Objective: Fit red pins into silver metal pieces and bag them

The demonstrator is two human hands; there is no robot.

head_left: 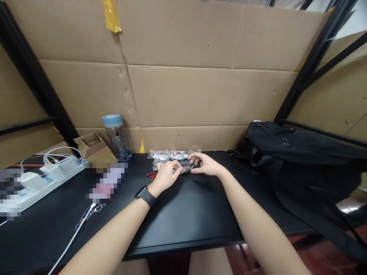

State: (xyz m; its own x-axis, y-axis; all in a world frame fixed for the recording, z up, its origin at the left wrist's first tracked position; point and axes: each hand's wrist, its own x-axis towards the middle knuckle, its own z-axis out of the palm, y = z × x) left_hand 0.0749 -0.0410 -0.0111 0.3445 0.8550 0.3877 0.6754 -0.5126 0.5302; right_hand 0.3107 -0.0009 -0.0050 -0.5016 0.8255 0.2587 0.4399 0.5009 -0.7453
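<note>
My left hand (169, 172), with a black watch on the wrist, is closed at the edge of a clear plastic bag (187, 167). Over the bag's right end, my right hand (205, 164) has its thumb and fingers apart. Behind both hands, more clear packets (160, 154) with small silvery and red contents lie against the cardboard. Red pieces (151, 175) rest on the black table (195, 214), just left of my left hand. What the bag holds is too small to tell.
A blue-lidded bottle (116, 137) and an open cardboard box (96, 149) stand at the back left. A power strip (48, 179), a white cable (71, 238) and keys (96, 209) lie left. A black bag (304, 164) fills the right side.
</note>
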